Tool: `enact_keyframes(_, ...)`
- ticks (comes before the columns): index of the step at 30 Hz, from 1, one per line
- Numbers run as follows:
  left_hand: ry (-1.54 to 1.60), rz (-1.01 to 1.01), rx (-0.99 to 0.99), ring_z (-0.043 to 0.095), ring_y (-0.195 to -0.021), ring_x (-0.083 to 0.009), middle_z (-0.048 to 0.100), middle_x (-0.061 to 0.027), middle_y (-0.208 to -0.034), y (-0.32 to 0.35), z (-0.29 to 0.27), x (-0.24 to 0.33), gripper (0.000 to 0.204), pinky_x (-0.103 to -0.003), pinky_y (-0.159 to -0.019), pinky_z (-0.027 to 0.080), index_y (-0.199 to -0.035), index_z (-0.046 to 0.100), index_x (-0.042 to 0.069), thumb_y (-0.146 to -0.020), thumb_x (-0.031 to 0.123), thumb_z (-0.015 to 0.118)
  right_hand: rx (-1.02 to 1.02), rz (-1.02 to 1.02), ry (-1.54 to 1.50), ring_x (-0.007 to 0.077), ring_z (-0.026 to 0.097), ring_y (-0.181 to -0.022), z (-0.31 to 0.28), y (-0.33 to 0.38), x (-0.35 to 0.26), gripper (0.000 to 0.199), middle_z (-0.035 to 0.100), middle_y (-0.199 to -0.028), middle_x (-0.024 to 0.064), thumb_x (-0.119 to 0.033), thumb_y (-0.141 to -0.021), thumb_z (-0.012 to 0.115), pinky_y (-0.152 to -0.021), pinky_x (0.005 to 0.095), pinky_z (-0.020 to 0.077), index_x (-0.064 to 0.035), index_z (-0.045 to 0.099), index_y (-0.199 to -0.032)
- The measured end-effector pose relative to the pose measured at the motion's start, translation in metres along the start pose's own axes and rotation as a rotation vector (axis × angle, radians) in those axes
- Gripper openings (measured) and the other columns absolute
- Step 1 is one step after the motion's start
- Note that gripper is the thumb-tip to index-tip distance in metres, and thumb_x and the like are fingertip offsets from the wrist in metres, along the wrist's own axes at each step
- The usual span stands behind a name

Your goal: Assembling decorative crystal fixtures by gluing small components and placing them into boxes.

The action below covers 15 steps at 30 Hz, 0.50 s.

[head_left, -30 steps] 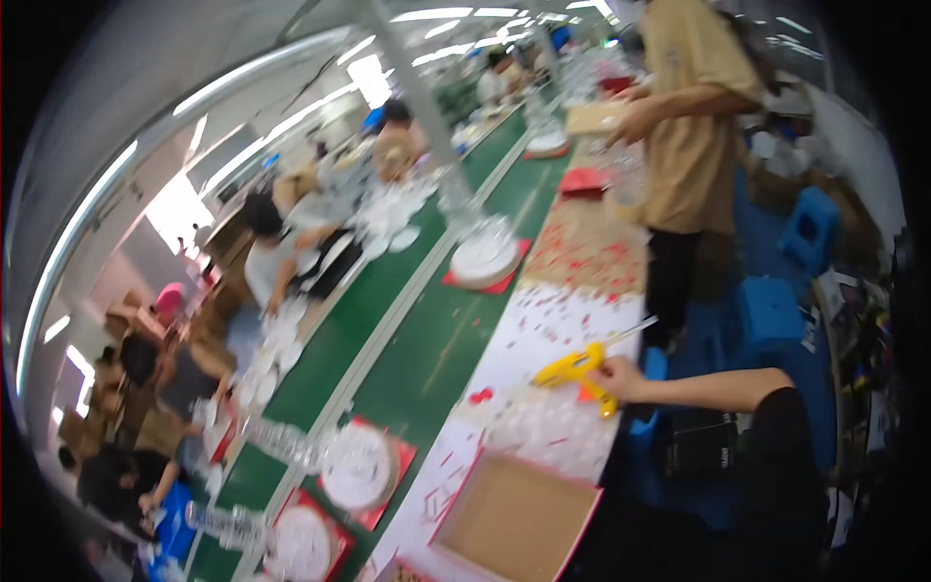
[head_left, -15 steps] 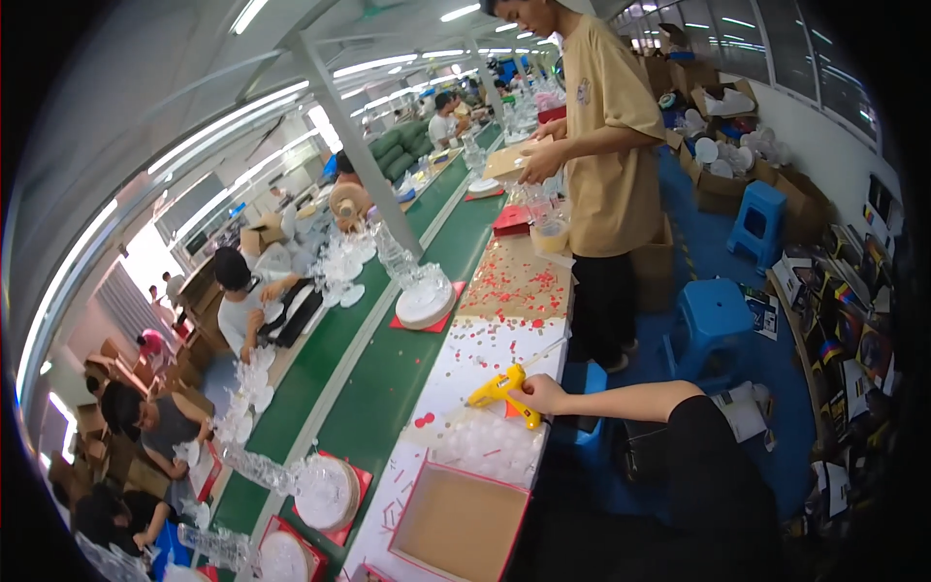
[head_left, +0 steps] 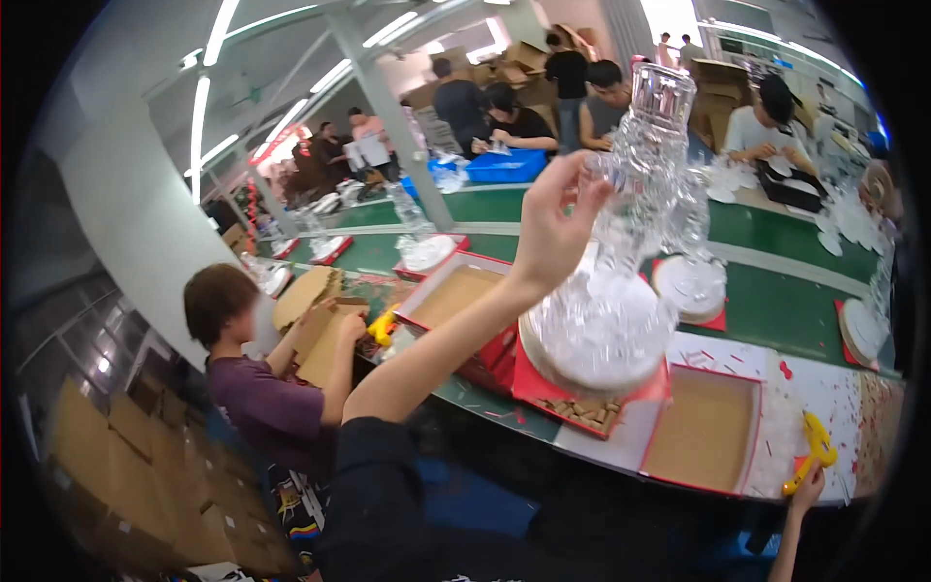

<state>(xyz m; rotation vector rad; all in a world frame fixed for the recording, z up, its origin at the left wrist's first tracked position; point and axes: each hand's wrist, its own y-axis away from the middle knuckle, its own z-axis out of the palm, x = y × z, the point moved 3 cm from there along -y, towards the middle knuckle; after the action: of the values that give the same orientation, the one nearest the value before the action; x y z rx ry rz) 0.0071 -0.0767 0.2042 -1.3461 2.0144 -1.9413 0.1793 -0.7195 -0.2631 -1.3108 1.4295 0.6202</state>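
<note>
My left hand [head_left: 561, 221] is raised and closed around the upper stem of a tall clear crystal-like stand [head_left: 652, 145]. The stand's wide round base [head_left: 596, 335] rests on a red tray [head_left: 543, 388] at the near edge of the bench. My right hand [head_left: 805, 493] shows only at the lower right edge and grips a yellow hand tool [head_left: 818, 448] over the white work surface. An open red shallow box [head_left: 703, 432] with a brown inside lies between the two hands.
A second open red box [head_left: 456, 296] sits left of the stand. A seated co-worker in a purple shirt [head_left: 262, 403] handles brown cardboard [head_left: 325, 335] at my left. A green conveyor [head_left: 776, 233] carries more clear stands and round plates [head_left: 690, 286]. Several people work on its far side.
The view has swung left across the line. My left arm has come up and taken hold of the clear stand. My right hand keeps the yellow tool, now at the lower right edge.
</note>
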Motion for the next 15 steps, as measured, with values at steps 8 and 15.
enact_keyframes(8,0.262,-0.185,0.262,0.054,-0.114,-0.024,0.051,-0.0126,-0.13,0.132,0.053,-0.038,0.04,-0.039,-0.095,0.045,-0.134,0.039,0.001,-0.099,0.019,0.045,0.153,-0.056,0.375,0.0163,0.057,-0.06,0.045,0.033,-0.108,0.037,0.061,-0.064,0.0097,-0.034,-0.091,0.055,-0.056,0.0343,0.0434,0.0016,0.065,-0.085)
enact_keyframes(15,0.322,0.003,0.112,0.056,-0.109,-0.0277,0.053,-0.0189,-0.123,0.154,0.157,-0.027,0.052,-0.042,-0.09,0.049,-0.131,0.04,-0.004,-0.097,0.034,0.048,0.154,0.024,0.141,0.0078,0.054,-0.054,0.028,0.037,-0.131,0.035,0.06,-0.061,0.0046,-0.027,-0.091,0.059,-0.049,0.0258,0.0407,0.0052,0.062,-0.077)
